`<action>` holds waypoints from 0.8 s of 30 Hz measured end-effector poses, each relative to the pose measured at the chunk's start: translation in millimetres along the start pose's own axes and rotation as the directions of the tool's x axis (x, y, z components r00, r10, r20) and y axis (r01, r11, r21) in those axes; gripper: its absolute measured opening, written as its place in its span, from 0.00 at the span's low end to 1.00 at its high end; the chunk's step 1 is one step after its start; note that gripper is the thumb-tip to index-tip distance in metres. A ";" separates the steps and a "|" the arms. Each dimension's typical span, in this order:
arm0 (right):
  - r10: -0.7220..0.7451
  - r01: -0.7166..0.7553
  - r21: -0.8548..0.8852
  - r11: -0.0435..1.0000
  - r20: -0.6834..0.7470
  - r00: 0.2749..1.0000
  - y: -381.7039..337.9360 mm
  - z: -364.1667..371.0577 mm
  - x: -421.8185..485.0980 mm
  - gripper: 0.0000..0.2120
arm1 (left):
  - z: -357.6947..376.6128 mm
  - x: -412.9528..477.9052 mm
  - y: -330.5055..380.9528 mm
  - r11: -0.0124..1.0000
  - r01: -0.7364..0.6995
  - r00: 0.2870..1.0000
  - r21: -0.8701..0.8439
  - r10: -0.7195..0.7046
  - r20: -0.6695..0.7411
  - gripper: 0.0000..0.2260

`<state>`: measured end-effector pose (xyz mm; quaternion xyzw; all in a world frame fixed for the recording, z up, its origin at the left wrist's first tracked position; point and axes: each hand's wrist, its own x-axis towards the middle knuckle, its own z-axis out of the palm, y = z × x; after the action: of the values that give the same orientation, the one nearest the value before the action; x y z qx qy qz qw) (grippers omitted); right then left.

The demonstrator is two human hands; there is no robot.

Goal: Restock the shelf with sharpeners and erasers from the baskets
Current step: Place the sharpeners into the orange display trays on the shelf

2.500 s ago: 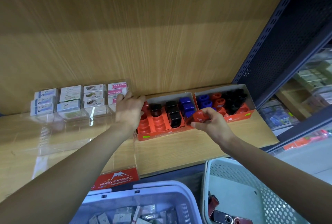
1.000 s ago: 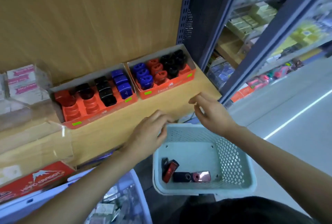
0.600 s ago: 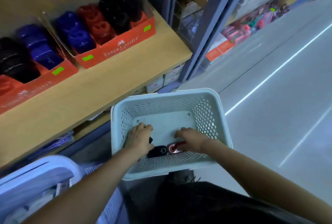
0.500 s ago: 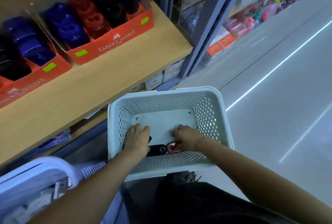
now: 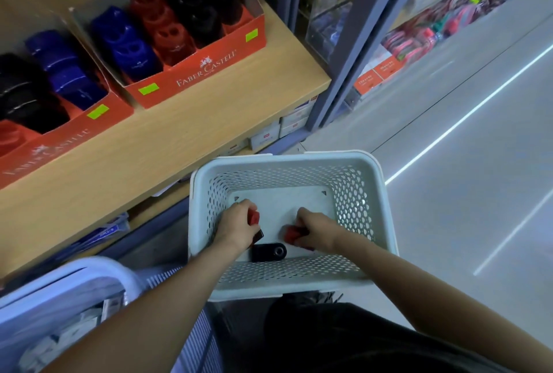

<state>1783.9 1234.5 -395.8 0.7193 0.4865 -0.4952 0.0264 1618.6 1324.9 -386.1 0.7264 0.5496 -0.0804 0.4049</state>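
Note:
Both my hands are down inside the pale perforated basket (image 5: 353, 193). My left hand (image 5: 235, 229) grips a red sharpener (image 5: 254, 217) near the basket's left wall. My right hand (image 5: 314, 233) holds another red sharpener (image 5: 291, 234) near the middle. A black sharpener (image 5: 269, 252) lies on the basket floor between my wrists. On the wooden shelf (image 5: 179, 139) stand two orange display boxes (image 5: 206, 68) with blue, red and black sharpeners in rows; the left box (image 5: 59, 139) is partly cut off.
A white basket (image 5: 74, 291) with small eraser packs sits at the lower left. A grey shelf upright (image 5: 356, 43) rises right of the shelf. Boxes fill the lower shelf (image 5: 269, 136). Bare aisle floor (image 5: 463, 163) lies to the right.
Both hands left the shelf and dropped into the pale basket. Since half a second ago each has closed on a red sharpener and lifted it slightly; the black one stays on the floor.

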 end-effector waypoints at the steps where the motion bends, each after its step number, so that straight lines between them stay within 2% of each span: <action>1: 0.016 -0.012 0.088 0.996 -0.047 0.999 -0.8 -3.1 -1.5 0.17 | -1.7 -1.2 3.4 0.998 0.005 1.000 -0.067 -0.006 -0.011 0.16; 3: 0.063 -0.010 0.298 0.954 -0.168 0.984 -4.1 -8.0 -3.9 0.15 | -4.7 -2.0 10.5 0.967 0.035 0.999 -0.254 -0.041 -0.021 0.16; 4: 0.096 0.006 0.427 0.904 -0.215 0.972 -6.4 -10.2 -5.3 0.14 | -7.3 -3.0 15.1 0.915 0.075 0.996 -0.396 -0.086 -0.010 0.15; 5: 0.127 0.032 0.568 0.822 -0.237 0.963 -9.1 -12.8 -7.4 0.13 | -10.9 -4.5 19.9 0.820 0.130 0.990 -0.558 -0.140 0.025 0.15; 7: 0.170 0.074 0.824 0.562 -0.203 0.964 -15.4 -19.0 -13.8 0.13 | -18.3 -6.9 28.3 0.549 0.232 0.967 -0.803 -0.218 0.131 0.15; 9: 0.152 0.041 0.955 0.293 -0.089 0.984 -22.7 -23.6 -21.1 0.11 | -25.3 -9.6 35.3 0.328 0.296 0.948 -0.897 -0.218 0.233 0.16; 10: 0.119 0.007 0.977 0.211 -0.033 0.992 -26.2 -25.6 -24.0 0.11 | -28.1 -10.0 38.0 0.262 0.311 0.943 -0.914 -0.203 0.262 0.16; 12: 0.039 -0.033 0.994 0.101 0.029 0.999 -34.0 -27.6 -28.1 0.14 | -33.8 -11.9 41.5 0.174 0.317 0.944 -0.932 -0.153 0.293 0.17; 14: -0.013 -0.011 1.000 0.021 0.011 1.000 -43.2 -30.0 -31.1 0.16 | -40.3 -15.1 44.7 0.121 0.315 0.947 -0.941 -0.101 0.304 0.16; 16: -0.021 0.060 0.998 -0.008 -0.060 0.998 -53.1 -35.5 -35.7 0.17 | -47.2 -18.5 47.7 0.106 0.299 0.954 -0.948 -0.053 0.295 0.15; 19: -0.018 0.162 0.987 0.020 -0.162 0.987 -65.8 -46.1 -44.3 0.13 | -61.8 -25.3 53.1 0.171 0.240 0.969 -0.956 0.026 0.248 0.16; 21: -0.024 0.201 0.977 0.074 -0.200 0.979 -73.5 -53.5 -50.8 0.11 | -75.2 -32.5 55.4 0.245 0.205 0.973 -0.948 0.056 0.225 0.16; 24: -0.019 0.249 0.942 0.222 -0.252 0.968 -89.3 -70.3 -60.3 0.10 | -98.3 -47.3 58.4 0.324 0.169 0.976 -0.931 0.078 0.204 0.11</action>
<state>1765.2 1277.3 -275.9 0.5787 0.1365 -0.6200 -0.5119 1618.6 1352.7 -265.5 0.3269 0.4674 0.1656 0.8045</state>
